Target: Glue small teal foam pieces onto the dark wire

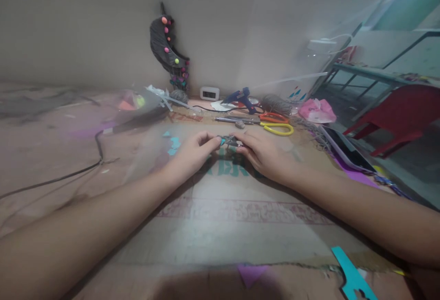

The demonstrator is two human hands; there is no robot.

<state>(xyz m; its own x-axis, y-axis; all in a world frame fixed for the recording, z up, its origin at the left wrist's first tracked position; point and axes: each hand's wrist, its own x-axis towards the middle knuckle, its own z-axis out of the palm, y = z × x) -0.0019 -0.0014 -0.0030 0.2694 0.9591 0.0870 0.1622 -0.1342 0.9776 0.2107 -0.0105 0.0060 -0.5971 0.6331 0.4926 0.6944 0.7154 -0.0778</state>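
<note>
My left hand [205, 146] is closed, thumb and fingers pinching a small teal piece [222, 141] at the middle of the cardboard sheet [220, 240]. Facing it, my right hand [257, 151] pinches a small dark grey item [231, 140] that meets the teal piece; blur and fingers hide what it is. Both hands rest low over green print on the cardboard. Several light-blue scraps [174, 144] lie left of my left hand. Beyond my right hand are scissors [278, 128] with orange and yellow handles.
A dark crescent ornament [160, 45] with coloured balls leans on the wall. Behind the scissors sit a blue glue gun [240, 98], a white digital clock [209, 93] and grey yarn [276, 104]. A phone [347, 148] lies right; turquoise sheet [352, 272] near front. A red chair [402, 112] stands beyond.
</note>
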